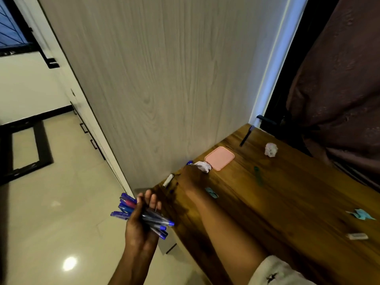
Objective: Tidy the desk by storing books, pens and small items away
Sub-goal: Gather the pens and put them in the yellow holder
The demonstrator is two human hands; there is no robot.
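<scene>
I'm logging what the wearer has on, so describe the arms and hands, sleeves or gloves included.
Both hands are bare: no gloves, rings or watch show. The left hand and its forearm are uncovered as far as the frame shows. The right hand is blurred; its forearm is bare up to a short white sleeve with a small dark mark printed on it.

Two bare forearms show, both uncovered from the wrist back. The left hand point(141, 221) hangs off the near end of the wooden desk point(287, 202), over the floor, and wears no ring, watch or band on the parts that show. The right hand point(190, 177) lies further along the desk, blurred, with nothing visible on its wrist. At the desk's near edge the right arm ends in a short, pale cream sleeve point(275, 271), loose at its hem, bearing a small dark mark shaped like a jagged star or bolt
</scene>
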